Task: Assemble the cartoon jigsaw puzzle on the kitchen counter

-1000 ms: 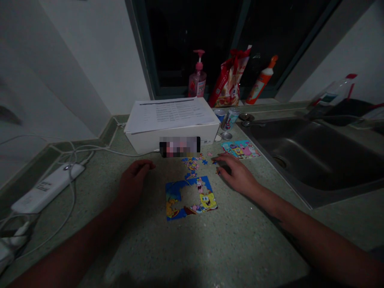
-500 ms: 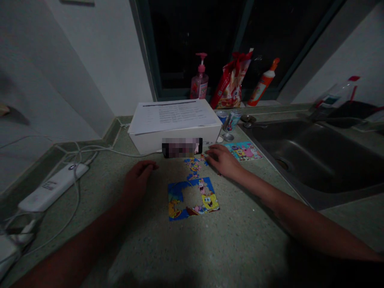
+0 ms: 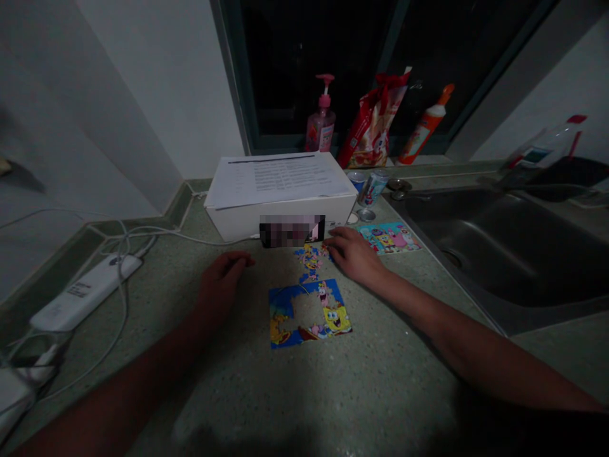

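A partly assembled jigsaw puzzle (image 3: 337, 318) with cartoon figures lies on the counter before me, its middle open to the bare surface. Just beyond it are several loose puzzle pieces (image 3: 310, 259) in a small heap. My right hand (image 3: 356, 255) rests at the right side of this heap, palm down and fingers slightly apart, fingertips on or just over the outermost pieces. To the left of the heap, my left hand (image 3: 222, 277) lies on the counter, thumb and fingers curled together. Anything between those fingers is too dark to make out.
A phone (image 3: 314, 230) leans against a white box (image 3: 238, 220) topped with printed paper. A cartoon picture card (image 3: 391, 239) lies right of my right hand, beside the sink (image 3: 476, 298). Cans (image 3: 373, 188) stand behind. A power strip (image 3: 85, 291) with cables is at left.
The camera view has shifted slightly. My right hand has moved a little over the counter, its fingertips now at the heap's right-hand pieces. My left hand stays much the same.
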### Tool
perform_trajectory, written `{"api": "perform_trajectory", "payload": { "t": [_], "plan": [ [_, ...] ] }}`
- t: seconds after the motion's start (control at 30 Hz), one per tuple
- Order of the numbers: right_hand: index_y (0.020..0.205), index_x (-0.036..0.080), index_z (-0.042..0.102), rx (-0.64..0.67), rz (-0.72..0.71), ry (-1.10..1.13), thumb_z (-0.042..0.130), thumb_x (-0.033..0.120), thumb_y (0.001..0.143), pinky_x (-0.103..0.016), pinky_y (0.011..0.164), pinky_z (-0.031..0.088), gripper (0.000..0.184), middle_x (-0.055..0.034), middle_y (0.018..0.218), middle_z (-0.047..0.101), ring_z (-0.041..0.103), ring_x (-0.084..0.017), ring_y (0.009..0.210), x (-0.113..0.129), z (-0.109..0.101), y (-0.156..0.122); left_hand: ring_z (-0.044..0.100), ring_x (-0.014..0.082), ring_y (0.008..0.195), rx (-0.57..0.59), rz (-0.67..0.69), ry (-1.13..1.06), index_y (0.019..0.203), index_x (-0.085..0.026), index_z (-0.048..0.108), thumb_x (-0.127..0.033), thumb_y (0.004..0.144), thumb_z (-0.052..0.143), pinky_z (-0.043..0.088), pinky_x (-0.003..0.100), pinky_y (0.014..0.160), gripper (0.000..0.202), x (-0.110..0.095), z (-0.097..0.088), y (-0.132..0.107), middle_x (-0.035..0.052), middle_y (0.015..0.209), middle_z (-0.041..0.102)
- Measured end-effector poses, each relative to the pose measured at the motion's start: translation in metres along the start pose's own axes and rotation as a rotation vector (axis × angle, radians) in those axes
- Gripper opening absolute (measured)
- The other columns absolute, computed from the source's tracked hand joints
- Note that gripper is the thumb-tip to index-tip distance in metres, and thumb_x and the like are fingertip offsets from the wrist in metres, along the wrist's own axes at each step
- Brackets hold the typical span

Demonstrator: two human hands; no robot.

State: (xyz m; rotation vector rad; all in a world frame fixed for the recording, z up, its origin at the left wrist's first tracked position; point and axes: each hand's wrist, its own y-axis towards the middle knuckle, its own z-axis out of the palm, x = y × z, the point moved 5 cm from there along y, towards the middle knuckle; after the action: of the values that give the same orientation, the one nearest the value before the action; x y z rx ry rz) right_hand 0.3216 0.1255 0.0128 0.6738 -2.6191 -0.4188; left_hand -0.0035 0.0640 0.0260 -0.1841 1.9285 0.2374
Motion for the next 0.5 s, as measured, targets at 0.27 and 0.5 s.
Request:
{"api": "perform_trajectory", "payload": {
  "t": [0.27, 0.5],
  "plan": [
    [0.113, 0.023, 0.084, 0.005, -0.044, -0.006, 0.061, 0.018, 0.101, -0.057, 0.109, 0.056, 0.026, -0.0155, 0.131, 0.073, 0.067, -0.035, 0.124, 0.006, -0.008, -0.008, 0.075, 0.0302, 0.104, -0.003, -0.001, 0.006, 0.095, -0.024, 0.074, -0.047, 0.085, 0.064, 0.057, 0.046, 0.103, 0.026, 0.000, 0.000, 0.000, 0.0070, 0.099, 0.084],
    [0.108, 0.020, 0.082, 0.009, -0.078, -0.038, 0.060, 0.018, 0.101, -0.056, 0.107, 0.057, 0.024, -0.0163, 0.128, 0.075, 0.068, -0.035, 0.122, 0.011, -0.011, -0.012, 0.076, 0.0305, 0.104, -0.012, -0.014, 0.014, 0.096, -0.024, 0.073, -0.047, 0.086, 0.064, 0.058, 0.046, 0.103, 0.027, 0.001, 0.000, -0.001, 0.0068, 0.099, 0.084]
  ]
}}
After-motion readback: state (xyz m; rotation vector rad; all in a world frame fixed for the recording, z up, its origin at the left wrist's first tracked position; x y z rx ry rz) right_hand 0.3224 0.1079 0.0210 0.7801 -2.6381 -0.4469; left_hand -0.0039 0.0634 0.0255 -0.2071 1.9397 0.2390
